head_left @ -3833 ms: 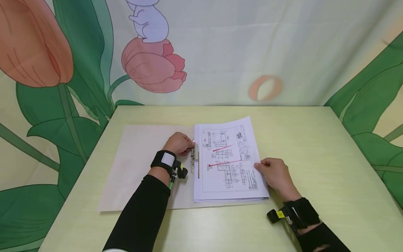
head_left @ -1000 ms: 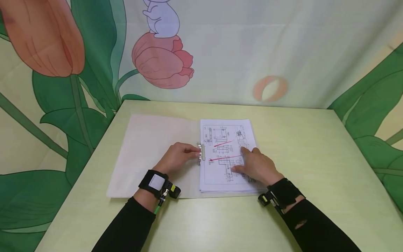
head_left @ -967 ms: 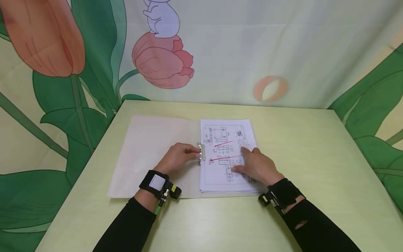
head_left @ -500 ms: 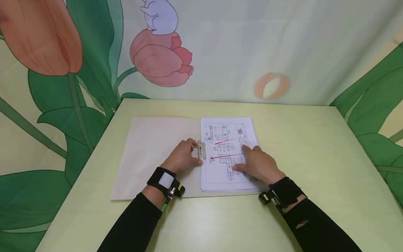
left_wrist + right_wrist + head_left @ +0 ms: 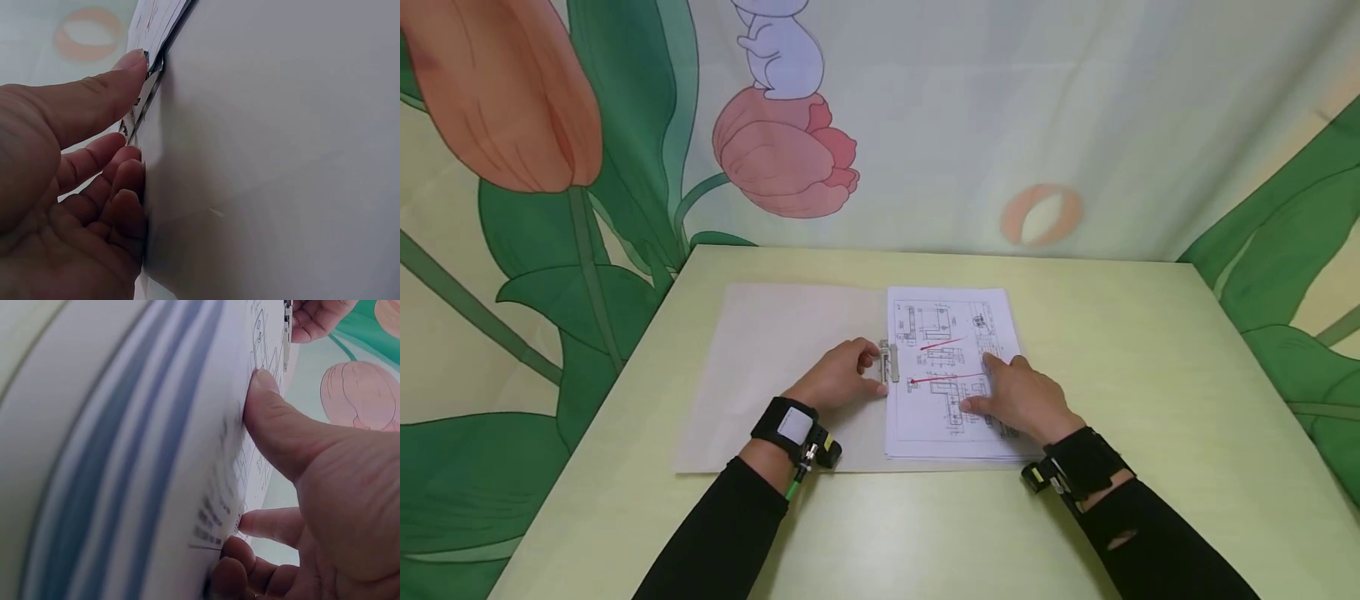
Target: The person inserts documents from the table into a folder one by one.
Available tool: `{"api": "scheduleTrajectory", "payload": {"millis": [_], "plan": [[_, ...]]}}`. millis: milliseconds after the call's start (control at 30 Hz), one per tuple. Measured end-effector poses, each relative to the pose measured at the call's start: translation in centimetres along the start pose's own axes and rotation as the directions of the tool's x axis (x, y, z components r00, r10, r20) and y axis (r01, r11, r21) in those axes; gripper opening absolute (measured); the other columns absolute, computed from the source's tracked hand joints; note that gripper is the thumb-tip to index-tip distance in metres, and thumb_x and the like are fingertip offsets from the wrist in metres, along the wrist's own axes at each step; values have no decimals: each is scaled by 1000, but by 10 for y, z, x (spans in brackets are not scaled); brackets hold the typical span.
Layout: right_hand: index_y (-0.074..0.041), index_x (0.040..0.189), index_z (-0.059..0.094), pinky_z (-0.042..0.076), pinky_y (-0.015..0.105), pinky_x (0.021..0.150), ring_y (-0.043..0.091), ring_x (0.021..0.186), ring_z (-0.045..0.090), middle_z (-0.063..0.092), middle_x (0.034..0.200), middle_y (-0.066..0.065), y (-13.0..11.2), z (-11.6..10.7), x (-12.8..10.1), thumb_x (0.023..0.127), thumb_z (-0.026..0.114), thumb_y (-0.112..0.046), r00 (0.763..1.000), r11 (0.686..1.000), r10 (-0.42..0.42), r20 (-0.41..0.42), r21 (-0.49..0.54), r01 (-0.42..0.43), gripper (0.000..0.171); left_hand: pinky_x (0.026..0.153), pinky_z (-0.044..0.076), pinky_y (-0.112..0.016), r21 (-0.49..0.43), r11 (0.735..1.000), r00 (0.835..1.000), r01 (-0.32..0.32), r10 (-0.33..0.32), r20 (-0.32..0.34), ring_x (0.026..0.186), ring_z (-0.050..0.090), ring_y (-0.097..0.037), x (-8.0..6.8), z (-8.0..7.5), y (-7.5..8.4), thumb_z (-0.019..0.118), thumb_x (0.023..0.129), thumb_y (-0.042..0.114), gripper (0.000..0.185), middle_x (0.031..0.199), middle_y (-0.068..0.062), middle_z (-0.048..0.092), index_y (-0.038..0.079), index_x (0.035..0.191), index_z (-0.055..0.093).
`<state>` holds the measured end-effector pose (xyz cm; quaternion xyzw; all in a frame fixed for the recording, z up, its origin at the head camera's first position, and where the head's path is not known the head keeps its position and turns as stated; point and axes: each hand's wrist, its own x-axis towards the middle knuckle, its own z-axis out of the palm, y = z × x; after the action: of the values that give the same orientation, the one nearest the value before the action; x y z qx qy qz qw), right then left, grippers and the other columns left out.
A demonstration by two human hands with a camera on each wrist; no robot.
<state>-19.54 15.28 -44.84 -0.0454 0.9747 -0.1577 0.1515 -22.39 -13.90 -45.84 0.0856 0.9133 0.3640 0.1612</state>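
Note:
A pale folder (image 5: pixel 775 333) lies spread on the table, with a stack of printed technical drawings (image 5: pixel 917 429) on its right half. A metal clip (image 5: pixel 889 363) sits at the stack's left edge. My left hand (image 5: pixel 838 379) has its thumb at the clip's near end and its index finger by the far end. In the left wrist view the thumb (image 5: pixel 103 103) and fingers stand apart, with the clip running between their tips. My right hand (image 5: pixel 1026 398) rests on the right part of the top sheet, its thumb and index finger extended. The right wrist view shows several layered sheet edges, blurred.
The light wooden table (image 5: pixel 1112 333) extends around the folder on all sides. Behind its far edge hangs a curtain (image 5: pixel 940 142) printed with tulips and a rabbit. Black wrist straps with small cameras sit on both wrists.
My right hand has gone from the stack's right edge onto the top sheet, which now lies flatter. My left thumb and index finger have spread from a close pinch to span the clip.

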Motion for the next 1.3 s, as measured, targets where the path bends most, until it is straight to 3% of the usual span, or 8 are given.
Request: {"api": "scheduleTrajectory", "payload": {"millis": [200,333,433,600,800,1000,1133,1300], "plan": [[-4,162,38,42,35,58,29,80,59,57,120,28,8,-4,5,86,84,-52,1000,1000,14,4,-12,-14,101,106,48,-42,153,987,999,-44,47,-18,117,58,-28,4,5,8,89,88,26,65,129,-13,65,2,141,61],[-4,162,38,43,36,59,32,86,59,57,125,31,20,-6,5,86,84,-53,1000,1000,26,5,-17,-25,101,115,41,-51,365,927,996,-82,93,-13,138,50,-37,0,3,10,90,85,37,81,150,-16,57,4,150,56],[-2,161,39,44,37,59,34,90,59,57,128,34,34,-10,3,86,84,-53,1000,999,25,-9,-20,-25,101,120,33,-59,454,889,997,-60,78,-21,150,37,-43,-7,-6,5,89,84,45,93,163,-17,45,3,156,48],[2,159,39,43,36,58,35,90,57,56,126,38,58,-14,-6,88,82,-54,999,1000,-2,-40,-21,1,101,125,14,-70,464,884,998,53,-26,-64,160,15,-48,-20,-33,-16,87,85,50,106,171,-21,27,0,163,34],[14,151,39,46,38,59,36,84,57,50,115,37,87,-21,-26,91,81,-48,995,998,60,-79,38,-57,97,119,18,-77,281,938,977,204,-175,-126,156,10,-59,-47,-75,-49,85,87,48,118,170,-34,11,-3,166,15],[21,124,53,45,41,63,38,80,55,47,106,36,101,-31,-36,93,77,-50,978,978,200,-55,62,-197,81,119,33,-67,-130,970,978,205,-209,-17,156,26,-51,-74,-110,-65,72,100,44,107,170,-34,19,6,169,1],[12,107,66,43,35,58,32,76,58,55,94,25,89,-31,-30,96,76,-43,977,970,213,-18,121,-209,57,108,52,-52,-461,884,995,80,-97,-15,143,51,-38,-88,-123,-55,60,109,40,82,162,-24,41,16,171,13],[13,119,65,47,35,63,29,80,61,67,96,20,70,-25,-21,100,70,-25,989,976,146,-13,165,-142,43,93,59,-29,-645,747,984,-162,175,-45,120,67,-9,-107,-126,-38,42,114,41,68,145,5,60,13,170,16]]}}
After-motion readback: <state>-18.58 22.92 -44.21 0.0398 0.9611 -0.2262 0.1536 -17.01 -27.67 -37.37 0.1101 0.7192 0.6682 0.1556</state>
